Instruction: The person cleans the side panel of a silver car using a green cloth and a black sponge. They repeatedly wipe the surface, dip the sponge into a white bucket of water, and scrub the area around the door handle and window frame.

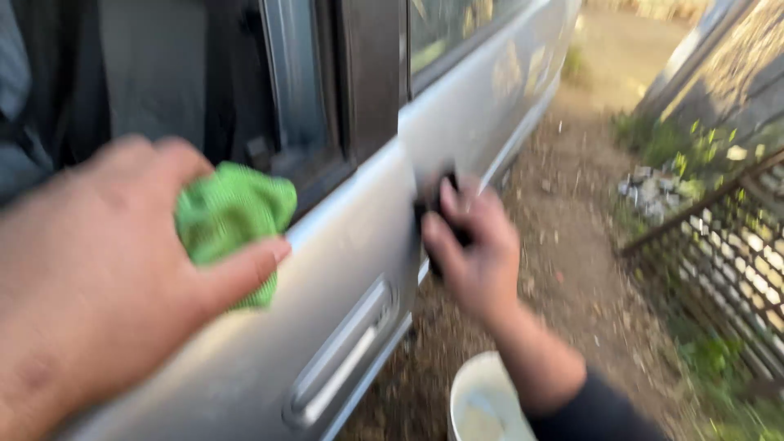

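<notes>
The left hand clamps a green cloth on the dusty silver car door; at three o'clock, the right hand grips a dark handle. Wiping looks barely begun.

Head camera looks down, close along the car door.

Green fuzzy cloth, dusty matt metal door
</notes>
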